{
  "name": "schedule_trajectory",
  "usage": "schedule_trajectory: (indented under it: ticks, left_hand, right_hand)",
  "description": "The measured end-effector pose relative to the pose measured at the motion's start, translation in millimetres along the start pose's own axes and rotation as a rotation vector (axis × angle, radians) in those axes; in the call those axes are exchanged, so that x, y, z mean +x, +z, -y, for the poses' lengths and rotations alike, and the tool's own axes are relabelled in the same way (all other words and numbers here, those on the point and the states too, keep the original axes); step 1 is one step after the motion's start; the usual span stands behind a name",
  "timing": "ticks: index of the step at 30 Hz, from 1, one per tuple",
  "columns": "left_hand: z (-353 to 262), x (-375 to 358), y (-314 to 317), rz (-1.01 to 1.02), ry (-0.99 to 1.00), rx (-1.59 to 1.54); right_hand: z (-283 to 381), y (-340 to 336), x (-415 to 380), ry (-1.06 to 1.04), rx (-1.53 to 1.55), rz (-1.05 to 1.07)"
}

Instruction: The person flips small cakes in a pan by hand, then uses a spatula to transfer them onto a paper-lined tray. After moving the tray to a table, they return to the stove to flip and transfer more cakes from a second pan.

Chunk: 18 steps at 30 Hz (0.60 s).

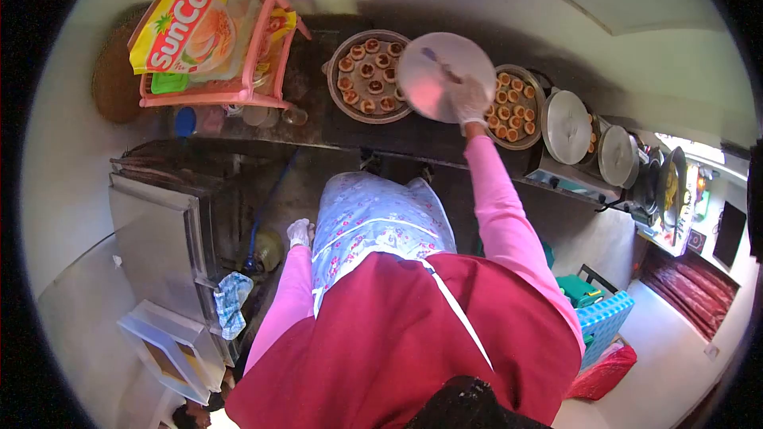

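My right hand [470,101], in a clear plastic glove, is closed on the handle of a round metal lid [429,83]. The lid is held up between two pans and overlaps the right edge of the left one. That left pan [338,103] holds several small round browned cakes with dark tops. Just right of my hand, another pan [515,141] is full of similar golden cakes. Down beside the flowered apron [373,214] hangs my left hand [300,232], also gloved and away from the counter. Its fingers are too small to make out clearly.
Farther right, two more lids [566,127] [618,156] lean over pans on the stove. At the counter's left stands a pink rack [214,98] with a SunCo pouch [191,28]. A steel cabinet [155,242] is at left, a blue crate [608,322] at lower right. Part of another person [191,415] shows at lower left.
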<state>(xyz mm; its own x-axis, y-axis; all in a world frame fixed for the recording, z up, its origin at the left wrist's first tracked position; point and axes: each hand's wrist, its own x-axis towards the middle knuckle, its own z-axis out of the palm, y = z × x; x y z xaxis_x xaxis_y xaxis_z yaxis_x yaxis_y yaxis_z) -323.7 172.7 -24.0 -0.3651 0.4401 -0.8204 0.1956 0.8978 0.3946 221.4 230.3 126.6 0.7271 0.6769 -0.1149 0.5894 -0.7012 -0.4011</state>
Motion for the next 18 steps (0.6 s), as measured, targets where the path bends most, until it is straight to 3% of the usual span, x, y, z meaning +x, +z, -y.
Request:
schedule_trajectory:
  ticks: [1, 2, 5, 9, 10, 13, 16, 18]
  left_hand:
    - [-6, -11, 4, 0.0, 0.078, 0.038]
    - [-11, -14, 9, 0.005, 0.135, 0.076]
    - [-20, -10, 24, 0.028, 0.26, 0.192]
    - [-47, -11, 32, 0.214, 0.424, 0.403]
    - [-51, -5, 32, 0.183, 0.83, 0.963]
    - [-45, 2, 45, 0.23, 0.147, -0.068]
    - [-45, 5, 41, 0.247, 0.144, -0.078]
    - [-32, 19, 33, 0.235, 0.078, -0.098]
  right_hand:
    - [-42, 12, 11, -0.117, -0.007, -0.111]
    - [-56, 7, 14, -0.105, -0.073, -0.223]
    - [-39, -44, 9, 0.102, -0.054, -0.189]
    - [-59, -28, 8, 0.071, -0.011, -0.17]
    - [-52, -20, 4, 0.034, 0.0, -0.183]
    - [-35, 2, -4, 0.017, -0.036, -0.203]
    - [-40, 6, -10, 0.013, -0.065, -0.216]
    - [-48, 0, -10, 0.135, -0.084, -0.115]
